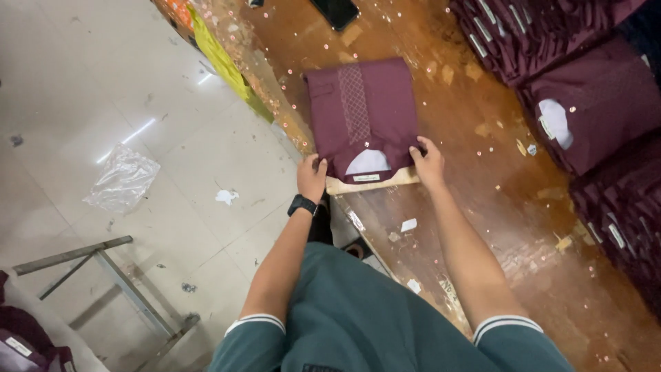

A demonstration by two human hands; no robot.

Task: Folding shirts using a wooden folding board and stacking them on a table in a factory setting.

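Left hand (311, 176) and right hand (428, 162) each pinch a collar-end corner of the folded maroon shirt (361, 114) on the wooden worktop (482, 207). Keeping both grips level and the cardboard insert (365, 183) square should hold the fold crisp.

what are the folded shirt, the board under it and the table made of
The folded shirt looks like matte maroon woven cloth, with a stitched lattice strip down its front. The board under it, held by the left hand and right hand, seems pale cardboard or thin wood; hard to tell. The table looks like glossy varnished wood, worn in patches.
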